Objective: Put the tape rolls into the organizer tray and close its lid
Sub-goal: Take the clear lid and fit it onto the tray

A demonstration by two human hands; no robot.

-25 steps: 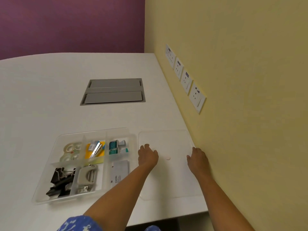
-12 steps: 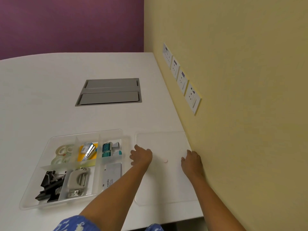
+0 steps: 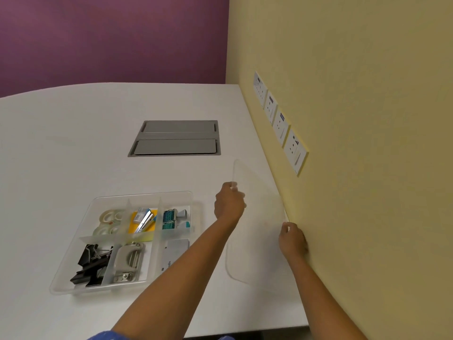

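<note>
White table [image 3: 73, 148] fills the lower and centre frame, far edge curved at upper left. Grey recessed hatch [image 3: 175, 138], two flaps, is set into the tabletop at centre. Purple wall [image 3: 110, 38] is seen across the upper left, yellow wall [image 3: 355, 69] down the right. Four white sockets [image 3: 279, 121] are mounted in a row on the yellow wall. Lighting is even.

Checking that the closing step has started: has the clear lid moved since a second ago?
Yes. The lid lay flat on the table; now both hands, left and right, tilt it up, its left edge lifted and its right edge low by the yellow wall.
</note>
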